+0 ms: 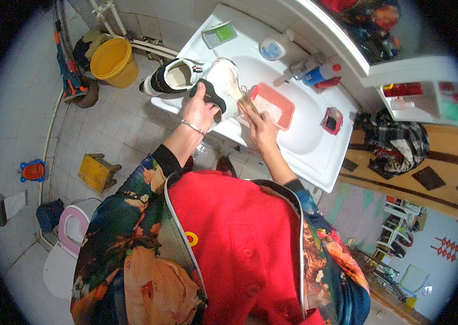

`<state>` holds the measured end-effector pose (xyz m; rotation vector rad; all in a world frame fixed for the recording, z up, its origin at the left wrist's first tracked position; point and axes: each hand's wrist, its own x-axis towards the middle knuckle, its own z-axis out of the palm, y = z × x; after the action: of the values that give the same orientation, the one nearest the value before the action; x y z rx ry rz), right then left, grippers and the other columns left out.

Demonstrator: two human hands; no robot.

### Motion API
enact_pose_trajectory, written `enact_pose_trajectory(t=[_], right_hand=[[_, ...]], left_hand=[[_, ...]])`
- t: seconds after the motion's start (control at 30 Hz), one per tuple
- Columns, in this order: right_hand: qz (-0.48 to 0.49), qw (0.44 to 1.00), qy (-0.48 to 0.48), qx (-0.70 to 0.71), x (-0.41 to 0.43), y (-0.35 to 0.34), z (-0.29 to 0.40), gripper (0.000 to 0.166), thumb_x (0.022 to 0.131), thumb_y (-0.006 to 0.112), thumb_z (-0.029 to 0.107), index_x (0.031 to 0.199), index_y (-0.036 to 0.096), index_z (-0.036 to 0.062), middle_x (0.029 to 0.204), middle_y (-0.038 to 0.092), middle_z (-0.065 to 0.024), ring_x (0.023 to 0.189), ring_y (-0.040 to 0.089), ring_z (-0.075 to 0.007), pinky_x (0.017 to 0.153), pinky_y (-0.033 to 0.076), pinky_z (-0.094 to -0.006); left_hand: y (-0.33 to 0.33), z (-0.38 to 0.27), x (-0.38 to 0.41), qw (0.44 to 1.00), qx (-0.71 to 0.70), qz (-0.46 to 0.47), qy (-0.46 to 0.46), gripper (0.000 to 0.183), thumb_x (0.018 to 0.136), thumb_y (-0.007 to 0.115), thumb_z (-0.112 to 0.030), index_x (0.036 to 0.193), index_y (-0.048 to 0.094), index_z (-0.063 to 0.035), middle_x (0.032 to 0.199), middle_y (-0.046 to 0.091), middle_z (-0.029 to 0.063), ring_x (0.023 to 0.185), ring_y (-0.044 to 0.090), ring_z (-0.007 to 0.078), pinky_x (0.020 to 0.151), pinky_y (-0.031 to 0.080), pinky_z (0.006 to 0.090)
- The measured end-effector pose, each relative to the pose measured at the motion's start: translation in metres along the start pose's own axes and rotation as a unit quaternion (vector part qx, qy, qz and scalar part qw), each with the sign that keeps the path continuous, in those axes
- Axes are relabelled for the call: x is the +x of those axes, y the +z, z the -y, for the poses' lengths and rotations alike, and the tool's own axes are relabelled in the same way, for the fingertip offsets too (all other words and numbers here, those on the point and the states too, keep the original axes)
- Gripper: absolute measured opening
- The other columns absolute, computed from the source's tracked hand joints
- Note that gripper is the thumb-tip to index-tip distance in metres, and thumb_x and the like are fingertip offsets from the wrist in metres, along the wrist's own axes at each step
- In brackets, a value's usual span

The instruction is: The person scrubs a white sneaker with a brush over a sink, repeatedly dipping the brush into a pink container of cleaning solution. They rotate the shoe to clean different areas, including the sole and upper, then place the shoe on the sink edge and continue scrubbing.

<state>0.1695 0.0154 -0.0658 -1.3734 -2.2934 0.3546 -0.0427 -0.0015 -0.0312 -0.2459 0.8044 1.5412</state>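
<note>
My left hand (200,109) grips the black heel part of a white shoe (222,79) over the near edge of the white sink (306,166). In my right hand (259,128) is a brush with a wooden handle (249,105), its head against the shoe's side. A second white and black shoe (178,76) rests on the sink's left corner, its opening facing up. To the right of the brush, a pink plastic basin (287,106) with whitish liquid sits in the sink bowl, and a pinkish-red thing lies at its left rim.
A soap dish with green soap (225,33), a white pump bottle (272,48), a blue bottle (318,75) and a small pink container (332,120) stand around the sink. A yellow bucket (115,65) and a yellow stool (97,172) are on the tiled floor at left.
</note>
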Motion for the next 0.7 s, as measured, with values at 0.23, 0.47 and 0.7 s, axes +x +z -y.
enact_pose_trajectory(t=[0.23,0.47,0.7], right_hand=[[-0.095,0.991,-0.064,0.064,0.047,-0.023,0.052,0.041,0.085,0.063,0.009,0.124,0.063,0.0213,0.087,0.052,-0.0133,0.074,0.058,-0.0323,0.063,0.049,-0.0419],[-0.065,0.992,-0.101,-0.027,0.115,-0.041,0.096,0.043,0.086,0.060,0.019,0.128,0.058,0.0318,0.086,0.052,-0.0131,0.067,0.060,-0.0354,0.054,0.049,-0.0457],[0.123,0.987,0.102,-0.024,0.013,-0.014,-0.008,0.044,0.086,0.060,0.022,0.129,0.057,0.0307,0.093,0.053,-0.0172,0.079,0.062,-0.0374,0.071,0.052,-0.0493]], left_hand=[[0.003,-0.001,-0.001,0.999,-0.008,0.027,0.017,0.042,0.098,0.051,-0.034,0.127,0.047,-0.0042,0.123,0.055,0.0122,0.115,0.053,0.0289,0.099,0.042,0.0510],[0.007,0.000,0.000,0.996,0.078,0.033,0.038,0.042,0.098,0.052,-0.033,0.124,0.048,0.0004,0.118,0.056,0.0154,0.109,0.057,0.0309,0.095,0.046,0.0495],[0.019,-0.022,-0.006,0.998,0.053,-0.005,0.046,0.048,0.100,0.046,-0.037,0.134,0.042,-0.0035,0.133,0.048,0.0144,0.123,0.046,0.0334,0.104,0.038,0.0545]])
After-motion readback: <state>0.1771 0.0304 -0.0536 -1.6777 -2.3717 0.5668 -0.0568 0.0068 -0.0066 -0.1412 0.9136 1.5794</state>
